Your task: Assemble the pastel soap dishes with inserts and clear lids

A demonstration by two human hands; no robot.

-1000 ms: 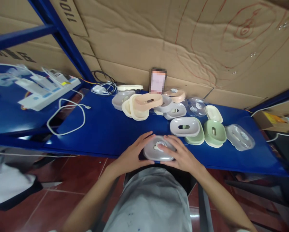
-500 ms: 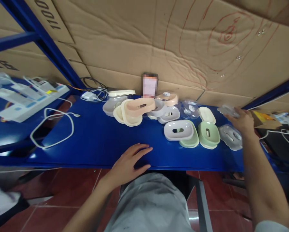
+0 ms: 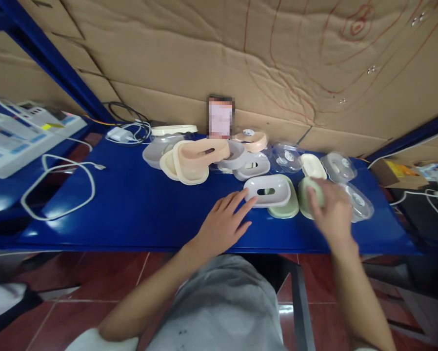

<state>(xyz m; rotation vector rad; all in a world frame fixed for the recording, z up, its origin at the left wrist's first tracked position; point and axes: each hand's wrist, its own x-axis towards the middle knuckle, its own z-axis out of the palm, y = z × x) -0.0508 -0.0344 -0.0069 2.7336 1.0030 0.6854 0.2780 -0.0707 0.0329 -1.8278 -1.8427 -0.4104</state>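
- Starting from the biggest thing: what lies before me?
- The blue table (image 3: 138,204) runs from left to right in front of you. At its far middle is a heap of soap dishes, with a beige dish (image 3: 195,158) on top. More dishes and clear lids spread to the right of the heap.
- Which pieces are under my hands?
- Two. The grey dish (image 3: 267,191) sits on a pale green tray (image 3: 290,210), right of the middle. Just to its right is the green dish (image 3: 307,192), and beyond that a clear lid (image 3: 358,204).
- What does my left hand do?
- Your left hand (image 3: 222,226) lies low over the table with the fingers stretched and spread, holding nothing. The fingertips (image 3: 245,194) reach the near left edge of the grey dish and seem to touch it.
- And my right hand?
- Your right hand (image 3: 332,214) covers the right part of the green dish. It is blurred, so I cannot tell whether its fingers grasp the dish or only rest on it.
- So which step is this?
- I judge it as the reach, with no piece lifted. To lift the grey dish, your left fingers would have to bend around its rim, because flat fingers would only push it along the tray. The right hand would need a firm grip on the green dish, free of the lid beside it.
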